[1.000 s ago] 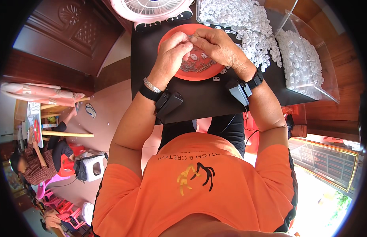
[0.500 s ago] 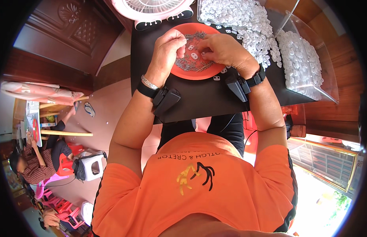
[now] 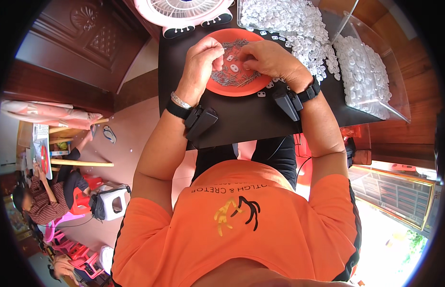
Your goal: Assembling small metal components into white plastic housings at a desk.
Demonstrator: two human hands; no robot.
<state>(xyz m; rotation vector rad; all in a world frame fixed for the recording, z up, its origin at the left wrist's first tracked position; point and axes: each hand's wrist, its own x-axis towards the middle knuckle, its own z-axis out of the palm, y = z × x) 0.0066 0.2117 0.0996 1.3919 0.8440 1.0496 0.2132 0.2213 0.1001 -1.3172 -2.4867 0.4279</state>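
Observation:
A round orange-red plate [image 3: 239, 91] lies on the black table, with many small grey metal pins [image 3: 225, 78] strewn over it. Two white plastic pieces with two holes each rest in its middle; the nearer white piece [image 3: 234, 68] lies between my hands. Over the plate's left side, my left hand [image 3: 202, 62] has its thumb and fingers pinched together. My right hand [image 3: 270, 60] is bent over the right side, fingertips drawn together close above the pins. What either pinch holds is too small or hidden to make out. Both wrists wear black straps with small black boxes.
A heap of white two-holed pieces [image 3: 299, 28] spills over the table at the far right. Beside it stands a clear bin [image 3: 366, 76] full of similar pieces. A pink-and-white fan [image 3: 184, 12] stands at the far left. Another person [image 3: 47, 201] sits at the left.
My right hand's fingertips have shifted slightly left and curled closer over the plate. My left hand stays pinched in nearly the same place.

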